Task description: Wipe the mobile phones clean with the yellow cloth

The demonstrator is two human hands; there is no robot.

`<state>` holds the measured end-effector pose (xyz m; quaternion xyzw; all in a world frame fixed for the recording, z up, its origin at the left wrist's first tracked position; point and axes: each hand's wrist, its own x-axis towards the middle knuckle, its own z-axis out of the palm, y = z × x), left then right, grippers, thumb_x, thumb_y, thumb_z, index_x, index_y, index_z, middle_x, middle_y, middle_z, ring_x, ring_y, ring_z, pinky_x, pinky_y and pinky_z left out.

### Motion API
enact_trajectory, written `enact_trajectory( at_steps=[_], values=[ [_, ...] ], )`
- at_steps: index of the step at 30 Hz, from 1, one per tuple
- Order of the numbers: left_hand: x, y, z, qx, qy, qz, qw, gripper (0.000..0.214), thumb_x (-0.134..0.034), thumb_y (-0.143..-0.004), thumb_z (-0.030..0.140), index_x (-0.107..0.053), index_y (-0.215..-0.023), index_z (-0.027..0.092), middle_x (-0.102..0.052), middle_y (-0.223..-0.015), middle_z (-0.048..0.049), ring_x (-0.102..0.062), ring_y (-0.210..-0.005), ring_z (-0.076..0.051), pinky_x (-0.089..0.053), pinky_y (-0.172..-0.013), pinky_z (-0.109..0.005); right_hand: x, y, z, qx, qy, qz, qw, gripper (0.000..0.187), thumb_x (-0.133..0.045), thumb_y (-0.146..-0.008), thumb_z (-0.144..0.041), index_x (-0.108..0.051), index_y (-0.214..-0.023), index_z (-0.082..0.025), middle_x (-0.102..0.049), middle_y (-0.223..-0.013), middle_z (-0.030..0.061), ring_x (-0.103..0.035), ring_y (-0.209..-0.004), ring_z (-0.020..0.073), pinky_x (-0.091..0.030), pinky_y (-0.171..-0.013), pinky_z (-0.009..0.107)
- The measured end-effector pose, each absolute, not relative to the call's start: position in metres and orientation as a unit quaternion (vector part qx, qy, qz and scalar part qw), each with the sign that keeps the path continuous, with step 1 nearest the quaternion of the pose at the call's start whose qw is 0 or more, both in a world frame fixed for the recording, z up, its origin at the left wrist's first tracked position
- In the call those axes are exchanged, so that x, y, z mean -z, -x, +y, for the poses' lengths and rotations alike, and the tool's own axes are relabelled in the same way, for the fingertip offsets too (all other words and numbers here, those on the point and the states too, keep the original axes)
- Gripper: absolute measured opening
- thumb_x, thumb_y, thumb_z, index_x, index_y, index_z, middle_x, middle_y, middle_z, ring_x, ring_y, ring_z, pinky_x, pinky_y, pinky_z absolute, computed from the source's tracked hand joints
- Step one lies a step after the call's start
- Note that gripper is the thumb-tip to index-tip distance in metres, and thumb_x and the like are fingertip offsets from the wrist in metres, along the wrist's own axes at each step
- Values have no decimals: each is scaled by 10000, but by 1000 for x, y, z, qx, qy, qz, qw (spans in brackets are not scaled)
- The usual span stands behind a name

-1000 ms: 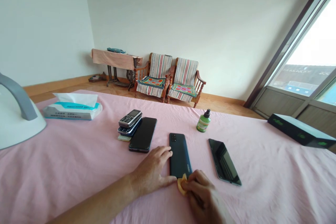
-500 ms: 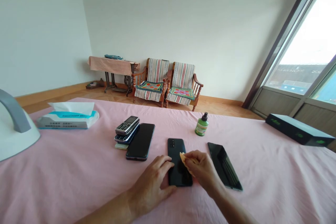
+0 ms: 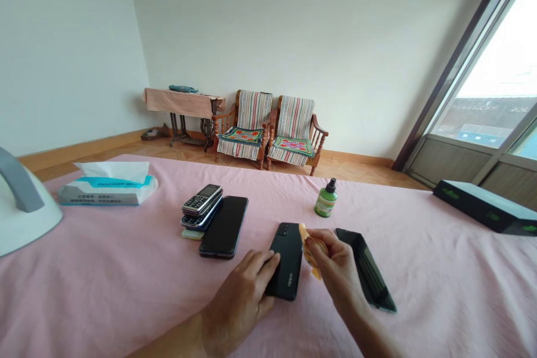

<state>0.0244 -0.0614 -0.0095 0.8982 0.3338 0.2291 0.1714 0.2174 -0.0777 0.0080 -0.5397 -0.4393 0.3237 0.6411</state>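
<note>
A dark smartphone point(image 3: 286, 260) lies back side up on the pink tablecloth point(image 3: 104, 268). My left hand point(image 3: 241, 302) rests on its left edge, fingers curled against it. My right hand point(image 3: 333, 265) pinches a small orange cloth point(image 3: 309, 250) by the phone's upper right edge. A second black phone point(image 3: 366, 268) lies screen up just right of my right hand.
A black phone point(image 3: 224, 226) and a stack of small keypad phones point(image 3: 201, 207) sit to the left. A green bottle point(image 3: 326, 199) stands behind. A tissue pack point(image 3: 107, 183), a white lamp base point(image 3: 23, 215) and a dark box point(image 3: 486, 207) are further out.
My right hand carried the orange cloth from the phone's near end up to its far right edge. The phone has turned slightly, its near end swinging left under my left hand.
</note>
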Motion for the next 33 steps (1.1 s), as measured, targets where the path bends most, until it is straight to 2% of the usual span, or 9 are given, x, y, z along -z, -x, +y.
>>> enact_trajectory(
  at_steps=[3,7,10,15,19,23,27,30,33],
  values=[
    [9,-25,-64,-204,-909,330,152,754,-575,-667,-60,-433,-1349,227,-505,-1331,-68,-436,-1227,-253,-379,-1064,-402,9,-238,-66,-239,585,-442,637,348,-669,-708,-452,-717,-847,-136,-645,-734,59,-606,-647,173,-479,-535,258],
    [2,-24,-70,-202,-916,309,159,768,-576,-693,-53,-399,-1373,257,-524,-1313,-53,-465,-1200,-248,-404,-1046,-388,24,-255,-57,-213,606,-437,630,342,-653,-717,-431,-716,-858,-126,-662,-771,73,-628,-678,191,-494,-576,285],
    [-3,-23,-74,-216,-916,292,172,747,-539,-741,-27,-361,-1392,293,-533,-1294,-37,-481,-1182,-238,-424,-1025,-379,25,-255,-55,-207,608,-452,619,311,-642,-724,-410,-720,-836,-131,-648,-783,73,-619,-641,184,-487,-538,278],
    [-5,-22,-74,-208,-914,298,182,719,-526,-742,-17,-382,-1386,268,-541,-1284,-53,-481,-1176,-242,-414,-1031,-386,20,-243,-64,-191,595,-492,607,250,-641,-732,-397,-725,-788,-169,-631,-808,69,-605,-676,186,-486,-549,267],
    [-1,-22,-72,-228,-905,302,193,689,-501,-744,-15,-406,-1369,260,-547,-1268,-56,-488,-1162,-240,-422,-1017,-389,12,-226,-81,-166,558,-544,604,181,-577,-803,-302,-713,-845,-190,-600,-837,56,-592,-735,169,-485,-636,264],
    [1,-21,-70,-287,-888,295,204,586,-472,-790,2,-450,-1321,247,-572,-1207,-59,-524,-1112,-223,-438,-986,-364,2,-202,-98,-163,496,-572,633,151,-553,-840,-217,-693,-896,-215,-568,-864,41,-573,-730,138,-472,-607,226],
    [-5,-21,-66,-313,-871,287,246,372,-488,-846,76,-544,-1179,232,-606,-1087,-45,-558,-1037,-209,-455,-915,-312,-2,-178,-110,-172,451,-629,610,248,-511,-869,-133,-659,-1029,-252,-558,-899,45,-581,-751,132,-453,-551,202],
    [-8,-22,-63,-326,-854,302,270,93,-516,-881,209,-606,-889,187,-624,-874,-30,-596,-831,-199,-476,-734,-267,1,-166,-115,-165,415,-683,577,307,-493,-862,-82,-652,-1057,-258,-549,-885,42,-573,-704,119,-434,-519,196],
    [-7,-25,-62,-358,-819,340,292,176,-520,-887,287,-576,-761,177,-607,-740,-6,-586,-680,-176,-442,-616,-237,6,-166,-115,-145,411,-702,563,312,-483,-852,-66,-656,-1046,-239,-545,-867,41,-556,-655,109,-420,-502,195]
  ],
)
